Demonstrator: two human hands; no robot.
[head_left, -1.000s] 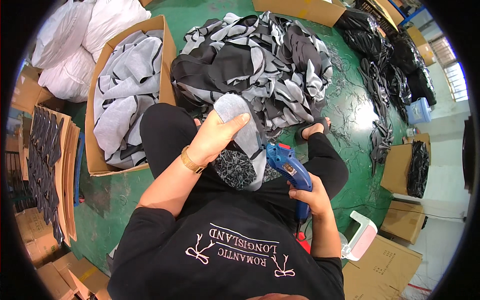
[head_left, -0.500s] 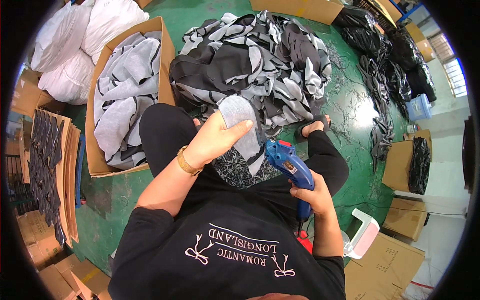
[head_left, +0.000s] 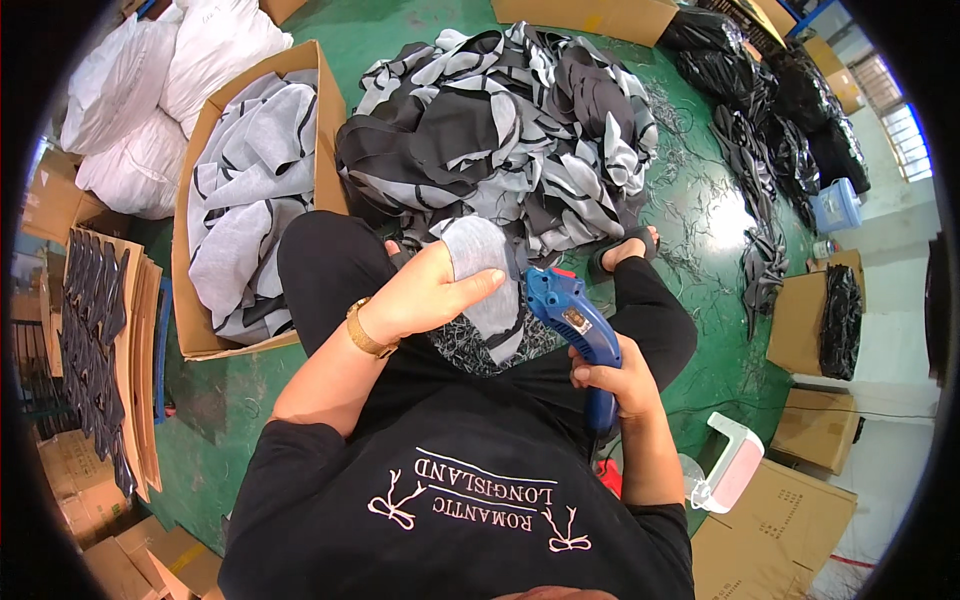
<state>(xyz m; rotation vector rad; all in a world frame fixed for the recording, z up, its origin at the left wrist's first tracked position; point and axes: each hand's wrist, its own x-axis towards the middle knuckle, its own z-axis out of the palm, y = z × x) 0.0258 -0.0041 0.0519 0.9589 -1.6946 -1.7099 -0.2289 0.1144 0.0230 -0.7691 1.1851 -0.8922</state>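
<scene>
My left hand point(head_left: 425, 290) grips a light grey fabric piece point(head_left: 487, 275) with a dark edge, thumb on top and fingers underneath. My right hand point(head_left: 620, 378) is wrapped round the handle of a blue electric fabric cutter point(head_left: 572, 312) with a red button. The cutter's head meets the right edge of the piece; its blade cannot be made out. Thin dark and grey trimmings point(head_left: 455, 340) lie between my legs below the fabric. Just beyond my hands is a large heap of grey and black fabric pieces point(head_left: 500, 130).
A cardboard box point(head_left: 332, 140) of grey fabric stands at my left, with white sacks point(head_left: 135, 120) behind it. Black plastic bags point(head_left: 725, 70) line the far right. More trimmings litter the green floor point(head_left: 700, 290). A white and pink appliance point(head_left: 730, 465) stands at my right.
The fabric piece has turned slightly in my left hand, its lower tip shifting down and left. My right hand and the cutter have moved a little left and up.
</scene>
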